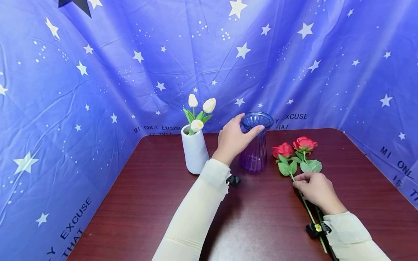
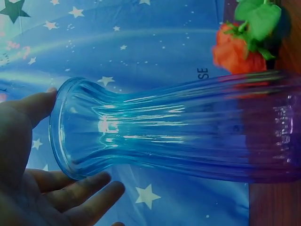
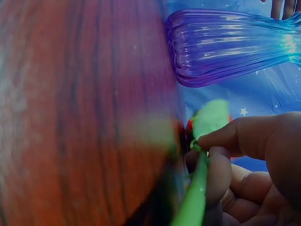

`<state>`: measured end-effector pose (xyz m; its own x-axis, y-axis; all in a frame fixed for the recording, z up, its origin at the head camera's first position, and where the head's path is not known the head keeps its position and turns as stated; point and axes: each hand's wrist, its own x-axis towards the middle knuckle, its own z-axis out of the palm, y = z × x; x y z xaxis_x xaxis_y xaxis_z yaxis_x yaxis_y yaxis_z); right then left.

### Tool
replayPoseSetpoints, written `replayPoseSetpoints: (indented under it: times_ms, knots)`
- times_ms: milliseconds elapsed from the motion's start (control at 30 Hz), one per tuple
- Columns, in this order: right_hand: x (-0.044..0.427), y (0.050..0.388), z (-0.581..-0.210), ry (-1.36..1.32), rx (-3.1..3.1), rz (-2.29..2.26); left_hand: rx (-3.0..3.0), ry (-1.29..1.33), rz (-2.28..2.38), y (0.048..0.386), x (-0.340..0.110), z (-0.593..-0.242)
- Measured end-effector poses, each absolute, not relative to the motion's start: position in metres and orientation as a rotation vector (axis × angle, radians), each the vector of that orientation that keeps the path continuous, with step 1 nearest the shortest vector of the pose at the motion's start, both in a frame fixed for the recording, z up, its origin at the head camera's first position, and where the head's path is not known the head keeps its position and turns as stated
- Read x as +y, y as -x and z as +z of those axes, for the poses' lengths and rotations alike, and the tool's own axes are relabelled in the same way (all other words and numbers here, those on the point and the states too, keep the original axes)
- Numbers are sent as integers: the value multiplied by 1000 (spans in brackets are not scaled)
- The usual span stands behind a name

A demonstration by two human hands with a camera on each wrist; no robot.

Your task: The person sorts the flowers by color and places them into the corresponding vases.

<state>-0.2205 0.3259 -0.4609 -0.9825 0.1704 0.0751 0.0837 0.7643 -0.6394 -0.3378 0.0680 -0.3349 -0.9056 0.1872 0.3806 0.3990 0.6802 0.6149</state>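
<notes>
A fluted glass vase [image 1: 254, 156], blue at the top and purple at the base, stands upright on the table. My left hand [image 1: 232, 139] holds its flared rim, thumb on one side and fingers on the other, as the left wrist view also shows. Two red artificial roses lie to the right of the vase. My right hand [image 1: 315, 190] pinches the green stem [image 3: 195, 193] of the left rose [image 1: 282, 149] just below its leaves. Beside it is the other rose [image 1: 305, 144], its stem mostly hidden by my hand and sleeve.
A white vase [image 1: 196, 152] with several white tulips [image 1: 209, 105] stands left of the glass vase. The dark red wooden table [image 1: 147, 203] ends at a blue starry cloth [image 1: 196, 47] behind and on both sides. Black straps sit at both wrists.
</notes>
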Motion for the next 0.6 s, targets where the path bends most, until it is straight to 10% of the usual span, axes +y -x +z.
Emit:
replayPoseSetpoints:
  times_ms: [600]
  knots:
    - [314,219,-449,146,-2772,1246,-2604,468,-823,337,66,-335]
